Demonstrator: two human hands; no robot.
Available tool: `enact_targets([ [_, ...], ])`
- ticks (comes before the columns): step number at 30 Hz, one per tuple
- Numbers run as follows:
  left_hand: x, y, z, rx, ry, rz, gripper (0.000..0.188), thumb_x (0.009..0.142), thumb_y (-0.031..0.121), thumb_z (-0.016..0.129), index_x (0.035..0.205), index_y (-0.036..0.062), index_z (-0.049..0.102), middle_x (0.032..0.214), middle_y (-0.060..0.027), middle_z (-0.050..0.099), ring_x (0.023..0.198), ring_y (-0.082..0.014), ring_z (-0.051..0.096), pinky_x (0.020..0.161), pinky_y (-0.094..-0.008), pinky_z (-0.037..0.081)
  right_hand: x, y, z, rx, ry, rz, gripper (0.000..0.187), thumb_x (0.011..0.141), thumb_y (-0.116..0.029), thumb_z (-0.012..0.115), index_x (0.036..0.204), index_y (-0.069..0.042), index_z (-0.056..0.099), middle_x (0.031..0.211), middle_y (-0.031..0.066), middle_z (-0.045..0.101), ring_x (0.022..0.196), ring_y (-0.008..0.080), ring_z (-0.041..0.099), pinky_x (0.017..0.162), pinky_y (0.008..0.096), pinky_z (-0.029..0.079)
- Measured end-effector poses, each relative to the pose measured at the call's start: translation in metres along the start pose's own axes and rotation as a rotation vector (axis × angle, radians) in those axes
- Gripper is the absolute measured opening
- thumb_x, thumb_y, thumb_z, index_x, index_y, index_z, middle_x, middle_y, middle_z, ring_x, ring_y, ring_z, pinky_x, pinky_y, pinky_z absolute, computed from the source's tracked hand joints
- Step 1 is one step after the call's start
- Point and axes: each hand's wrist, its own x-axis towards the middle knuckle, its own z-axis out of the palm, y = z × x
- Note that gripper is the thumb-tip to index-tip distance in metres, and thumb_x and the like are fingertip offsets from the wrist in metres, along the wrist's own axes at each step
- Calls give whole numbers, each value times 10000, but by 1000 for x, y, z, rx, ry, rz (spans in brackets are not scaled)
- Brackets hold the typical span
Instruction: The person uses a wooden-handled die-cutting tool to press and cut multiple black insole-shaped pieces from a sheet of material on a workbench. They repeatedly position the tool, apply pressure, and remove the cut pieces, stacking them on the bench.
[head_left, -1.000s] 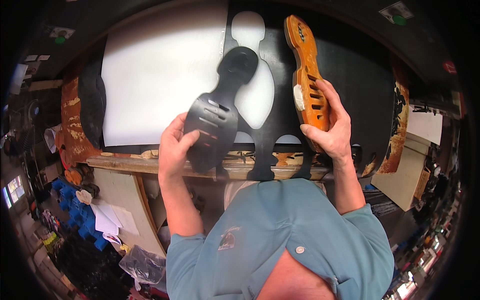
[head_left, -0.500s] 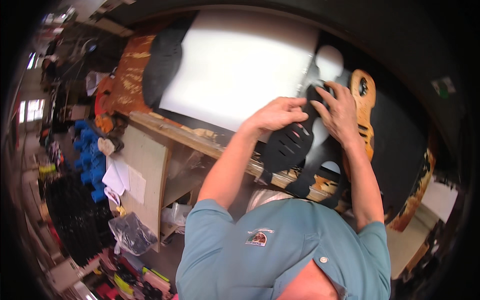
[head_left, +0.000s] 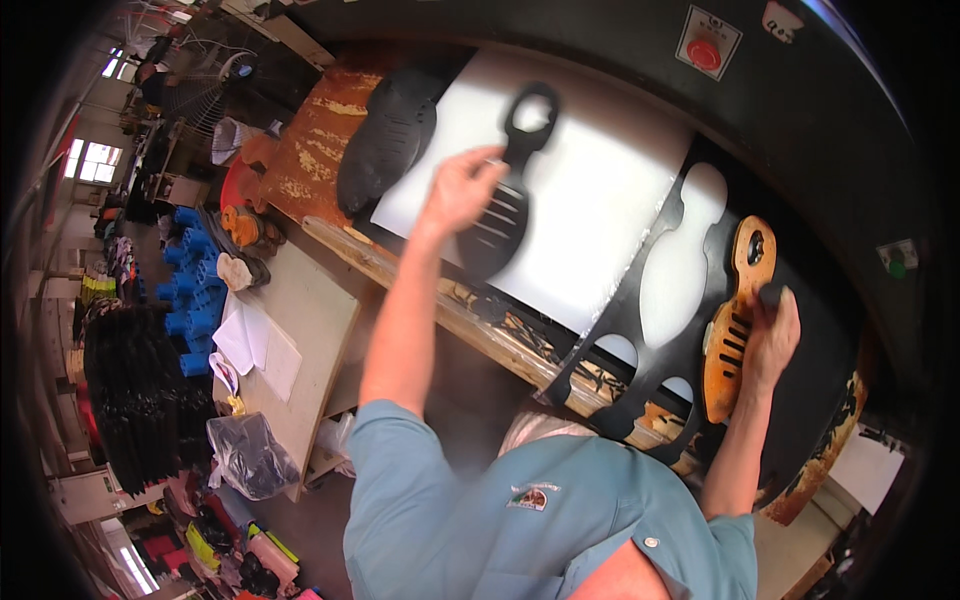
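Note:
My left hand pinches a slotted black cut-out piece by its narrow neck. The piece has an open ring at its upper end and hangs over the white board. My right hand is closed, with a small dark piece at its fingertips. It is beside an orange-tan cutting die, which has matching slots and a round hole. Left of the die lies a black sheet with openings cut through it, the white board showing through one of them.
Several slotted black pieces are stacked at the table's left end. A red push button and a green button are on the dark machine. A side table with papers stands at the left, near blue parts.
My hands have parted. The left has carried the slotted black piece leftward, out of the black sheet. My right hand has moved right and nearer, to the die, with a small dark piece.

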Motion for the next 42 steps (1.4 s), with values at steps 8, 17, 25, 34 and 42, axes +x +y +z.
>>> enact_targets([
  [8, 104, -71, -123, 1033, 359, -99, 437, 1029, 259, 664, 1445, 128, 682, 1422, -177, 647, 1333, -396, 606, 1105, -525, 499, -5, -5, -188, -611, 315, -171, 433, 1167, -387, 505, 1058, -30, 723, 903, 15, 685, 808, 127, 629, 757, 298, 524],
  [17, -32, 20, 99, 334, -85, 394, 540, 1048, 253, 678, 1497, -30, 579, 1633, -286, 463, 1539, -446, 415, 1264, -502, 358, -72, -25, -168, -956, 198, -112, 446, 1108, -184, 580, 1517, -6, 582, 1465, 168, 649, 1349, 279, 622, 1162, 403, 478],
  [25, -123, 64, 227, 497, -266, 642, 633, 1020, 312, 696, 1515, -45, 527, 1649, -300, 421, 1578, -476, 337, 1281, -649, 238, -83, -21, 3, -1216, -140, -305, 929, 661, -310, 900, 1449, 73, 593, 1530, 384, 438, 1295, 521, 505, 1103, 554, 448],
  [34, -116, 67, 230, 553, -247, 710, 593, 995, 282, 740, 1462, -51, 592, 1608, -269, 492, 1546, -466, 398, 1267, -644, 278, -51, -16, 20, -1163, -47, -375, 734, 686, -287, 853, 1326, 37, 698, 1437, 311, 510, 1192, 494, 541, 1026, 537, 510],
  [42, -116, 63, 232, 552, -220, 723, 586, 998, 292, 739, 1456, -47, 603, 1619, -261, 488, 1555, -456, 391, 1275, -636, 271, -51, 3, 29, -1196, -2, -351, 699, 680, -243, 860, 1323, -9, 718, 1437, 302, 491, 1218, 499, 519, 1025, 557, 501],
])
